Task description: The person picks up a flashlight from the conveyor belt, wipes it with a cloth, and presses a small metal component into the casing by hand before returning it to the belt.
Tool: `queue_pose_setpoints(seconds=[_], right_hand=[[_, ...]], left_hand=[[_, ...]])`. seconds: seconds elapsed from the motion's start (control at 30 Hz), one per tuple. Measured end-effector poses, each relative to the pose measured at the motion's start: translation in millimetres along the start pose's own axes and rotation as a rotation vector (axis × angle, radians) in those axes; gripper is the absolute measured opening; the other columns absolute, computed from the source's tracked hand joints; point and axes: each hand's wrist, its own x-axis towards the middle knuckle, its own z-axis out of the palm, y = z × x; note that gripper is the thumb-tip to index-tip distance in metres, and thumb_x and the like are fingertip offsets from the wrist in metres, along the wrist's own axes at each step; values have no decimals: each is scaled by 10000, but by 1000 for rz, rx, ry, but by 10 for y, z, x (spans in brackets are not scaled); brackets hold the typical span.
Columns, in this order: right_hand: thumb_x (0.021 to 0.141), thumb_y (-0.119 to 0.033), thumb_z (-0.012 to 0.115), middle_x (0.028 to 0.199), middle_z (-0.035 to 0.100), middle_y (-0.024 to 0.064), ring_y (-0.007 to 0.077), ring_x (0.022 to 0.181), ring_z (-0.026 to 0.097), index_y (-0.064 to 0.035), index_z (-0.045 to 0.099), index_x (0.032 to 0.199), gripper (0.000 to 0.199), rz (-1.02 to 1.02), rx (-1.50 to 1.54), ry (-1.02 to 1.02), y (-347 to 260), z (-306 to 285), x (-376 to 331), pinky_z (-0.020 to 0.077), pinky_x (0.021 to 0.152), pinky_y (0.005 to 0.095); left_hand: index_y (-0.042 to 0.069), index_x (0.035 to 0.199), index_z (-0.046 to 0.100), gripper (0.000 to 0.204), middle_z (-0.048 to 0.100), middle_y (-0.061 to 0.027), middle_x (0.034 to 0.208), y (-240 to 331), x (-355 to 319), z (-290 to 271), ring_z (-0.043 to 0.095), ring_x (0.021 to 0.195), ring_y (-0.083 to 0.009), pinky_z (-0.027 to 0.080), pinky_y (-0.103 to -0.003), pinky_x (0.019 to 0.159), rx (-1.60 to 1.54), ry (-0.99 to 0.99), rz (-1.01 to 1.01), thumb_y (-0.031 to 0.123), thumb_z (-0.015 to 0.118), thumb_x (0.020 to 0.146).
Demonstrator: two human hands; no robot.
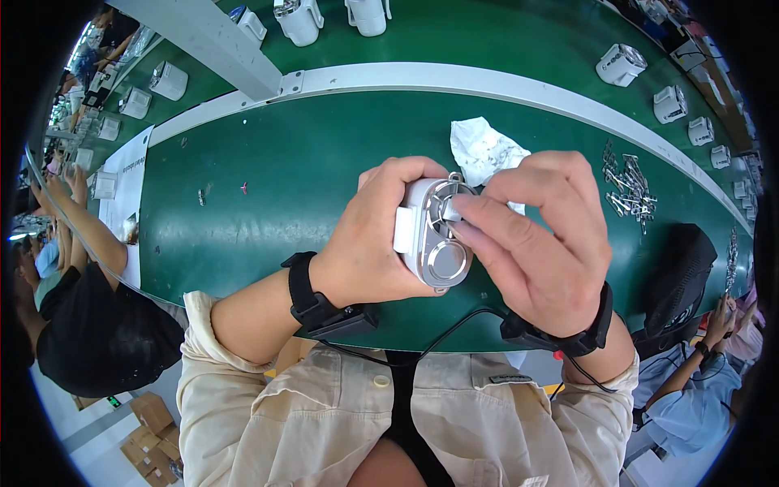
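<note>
My left hand (365, 231) is wrapped round a white housing (418, 231) with a silver end face, held above the green table. On that face sit a round silver cap and, above it, a ring-shaped opening with spokes. A small metal loop sticks out at its top. The fingers of my right hand (544, 235) are pinched together at the spoked opening. Between their tips shows a small white piece (450, 211), too small to name. Behind my right hand a crumpled white cloth or paper (484, 150) lies on the table.
Several small metal clips (629, 191) lie in a pile at right, near a black bag or cap (680, 272). A white frame bar (406, 75) crosses the far side. Beyond it stand several white jug-shaped units (299, 20). People sit at both sides. Cables run from my wrist straps.
</note>
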Motion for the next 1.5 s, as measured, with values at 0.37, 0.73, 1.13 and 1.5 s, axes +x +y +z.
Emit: queue_pose_setpoints(seconds=[0.37,0.73,1.13,1.5], right_hand=[[527,-9,779,826,597,100,271,714,556,12,658,825,322,9,88,-58,75,-49,-19,463,596,346],[716,-23,734,959,610,111,219,793,569,24,676,971,266,191,317,-59,-57,-145,52,482,664,334],[759,-56,748,1166,599,172,270,1056,621,12,642,1166,426,473,666,19,-515,225,14,508,886,341],[785,-14,703,1266,573,210,284,1076,627,20,632,1188,410,386,589,5,-589,328,-54,502,896,334]], left_hand=[[78,1205,470,771,586,-90,1090,-15,25,53,581,927,-276,396,-370,903,10,-85,9,218,860,555],[87,1217,449,818,578,-96,1117,19,-52,-32,588,983,-265,463,-339,833,-276,26,72,207,895,543],[89,1214,443,747,550,-114,1170,17,-156,-154,545,1081,-306,352,-425,984,-169,57,317,234,864,614],[96,1193,459,705,552,-113,1162,-15,-251,-129,546,1049,-312,367,-426,959,-137,112,323,236,848,622]])
